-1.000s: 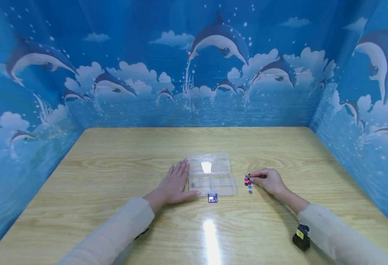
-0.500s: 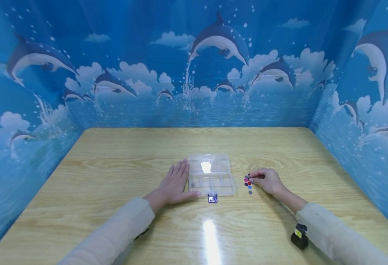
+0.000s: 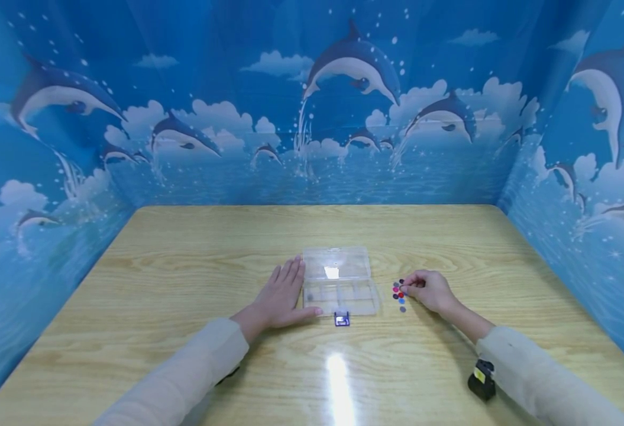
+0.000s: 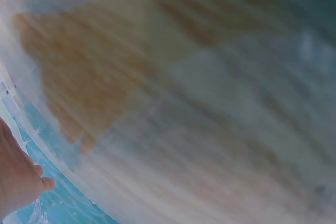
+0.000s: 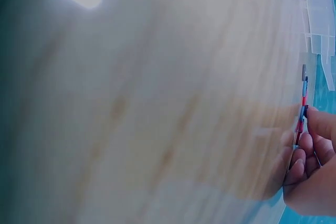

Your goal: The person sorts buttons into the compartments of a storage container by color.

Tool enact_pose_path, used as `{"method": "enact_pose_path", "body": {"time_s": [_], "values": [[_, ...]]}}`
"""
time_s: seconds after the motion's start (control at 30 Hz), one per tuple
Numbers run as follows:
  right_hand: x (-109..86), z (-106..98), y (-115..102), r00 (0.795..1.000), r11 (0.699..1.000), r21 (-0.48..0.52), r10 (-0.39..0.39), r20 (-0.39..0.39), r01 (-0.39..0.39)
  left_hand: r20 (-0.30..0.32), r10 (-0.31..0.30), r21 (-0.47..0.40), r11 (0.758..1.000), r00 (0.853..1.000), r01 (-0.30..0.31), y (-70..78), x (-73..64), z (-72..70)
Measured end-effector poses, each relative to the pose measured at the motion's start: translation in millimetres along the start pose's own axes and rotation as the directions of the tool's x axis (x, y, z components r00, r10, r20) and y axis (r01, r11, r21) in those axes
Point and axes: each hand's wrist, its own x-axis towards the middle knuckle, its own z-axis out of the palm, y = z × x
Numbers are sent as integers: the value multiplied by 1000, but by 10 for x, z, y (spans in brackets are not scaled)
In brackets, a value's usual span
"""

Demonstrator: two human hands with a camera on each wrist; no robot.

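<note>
Right of the clear box [image 3: 350, 278], the right hand [image 3: 434, 291] has barely shifted at the discs [image 3: 401, 295], whether pinching one unclear, so none seems lifted; the left hand [image 3: 281, 302] lies spread against the box

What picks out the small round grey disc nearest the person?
On the pale wood-grain table, find the open clear plastic box; right of it lie small round coloured discs by the right hand. The small round grey disc sits at the near end, slightly apart from the others.
</note>
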Motion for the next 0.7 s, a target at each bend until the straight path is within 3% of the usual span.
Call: {"method": "enact_pose_path", "body": {"time_s": [0.3, 0.53, 0.7], "values": [[-21, -19, -28, 1000, 1000, 3, 30, 9, -30, -4, 5, 10, 1000, 1000, -5, -14, -1, 12], [-30, -18, -38, 1000, 1000, 7, 12, -25, -12, -5, 5, 11, 1000, 1000, -4, -20, -2, 19], [-39, -24, -61, 999, 999, 24, 40, -36, -39, -8, 11, 22, 1000, 1000, -11, -19, -2, 13]]}}
